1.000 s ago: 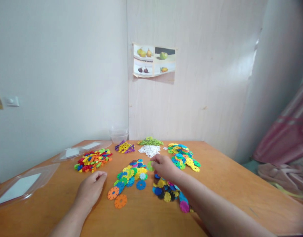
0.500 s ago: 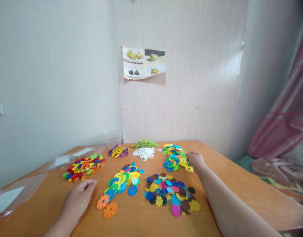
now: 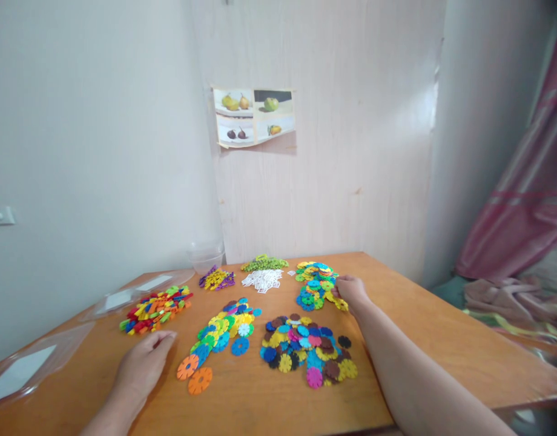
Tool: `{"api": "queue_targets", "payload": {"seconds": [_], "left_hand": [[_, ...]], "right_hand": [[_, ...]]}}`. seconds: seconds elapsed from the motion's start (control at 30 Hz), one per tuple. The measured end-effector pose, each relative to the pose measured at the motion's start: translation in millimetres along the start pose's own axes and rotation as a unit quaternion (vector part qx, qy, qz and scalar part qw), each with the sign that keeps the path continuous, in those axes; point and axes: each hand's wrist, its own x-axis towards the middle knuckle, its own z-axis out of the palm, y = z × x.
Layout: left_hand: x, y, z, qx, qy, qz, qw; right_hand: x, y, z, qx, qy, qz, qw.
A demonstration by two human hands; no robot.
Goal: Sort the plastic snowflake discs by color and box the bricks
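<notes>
Nearby, bricks (image 3: 158, 307) beyond closed left fingers (image 3: 166, 339); disc pile (image 3: 315, 287) beside right fingers (image 3: 344, 282), grip unclear.

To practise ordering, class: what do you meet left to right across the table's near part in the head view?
Flat clear plastic with white rectangle, bare left hand, multicoloured notched plastic discs with orange nearest, notched plastic discs including black, bare right forearm.
</notes>
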Motion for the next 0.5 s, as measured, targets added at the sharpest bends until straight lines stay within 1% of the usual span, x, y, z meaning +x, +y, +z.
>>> {"api": "queue_targets", "payload": {"seconds": [0.13, 0.23, 0.4, 0.5], "left_hand": [[-1, 2, 0.0, -0.001, -0.004, 0.0, 1.0], [-4, 5, -0.1, 0.004, 0.004, 0.001, 1.0], [-11, 10, -0.8, 0.017, 0.013, 0.016, 1.0], [-13, 11, -2.0, 0.057, 0.012, 0.023, 0.998]], "right_hand": [[-5, -4, -1, -0.012, 0.022, -0.046, 0.999], [-16, -13, 5, -0.031, 0.028, -0.102, 0.994], [-42, -29, 21, -0.067, 0.004, -0.2, 0.977], [-53, -35, 25, -0.082, -0.01, -0.231, 0.969]]}}
